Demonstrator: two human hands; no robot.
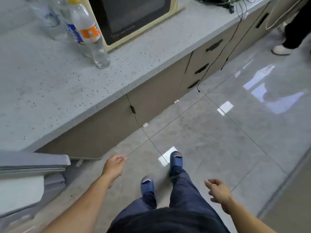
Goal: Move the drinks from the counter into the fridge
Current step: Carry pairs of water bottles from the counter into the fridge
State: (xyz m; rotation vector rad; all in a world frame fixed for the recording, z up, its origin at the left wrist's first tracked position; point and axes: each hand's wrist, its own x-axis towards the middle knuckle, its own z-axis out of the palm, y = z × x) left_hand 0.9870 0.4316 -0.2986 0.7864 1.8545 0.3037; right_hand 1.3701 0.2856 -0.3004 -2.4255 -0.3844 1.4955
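Head view: orange-labelled bottle [88,33] on counter [50,84], writing unreadable; both hands' fingers loosely curled, empty.

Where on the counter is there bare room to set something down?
The counter is bare from its front edge back to the bottles. A bare strip also runs in front of the microwave. It is crowded at the back left, where the bottles cluster beside the microwave.

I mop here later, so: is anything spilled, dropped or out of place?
No spill shows. Small pale scraps lie on the floor along the cabinet base, and a black cable dangles from the counter down the drawers.
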